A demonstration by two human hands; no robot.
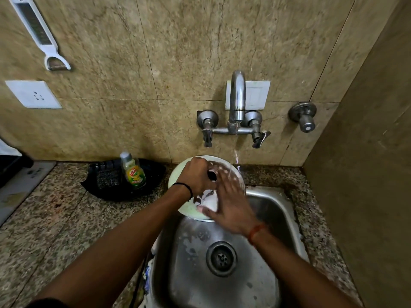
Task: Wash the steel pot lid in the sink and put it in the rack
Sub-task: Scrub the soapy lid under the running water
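Observation:
The round steel pot lid (179, 177) is held up over the back edge of the steel sink (262, 210), under a thin stream of water from the tap (237, 94). My left hand (196, 176) is closed around the lid's black knob. My right hand (231, 203) lies flat on the lid's face with its fingers spread and blurred by motion. Soap foam shows on the lid between the two hands. No rack is in view.
A black tray (106, 187) on the granite counter left of the sink holds a dish-soap bottle (133, 172) and a scrubber. Wall taps and a valve (304, 116) sit above the sink. A peeler (40, 34) hangs top left, over a socket.

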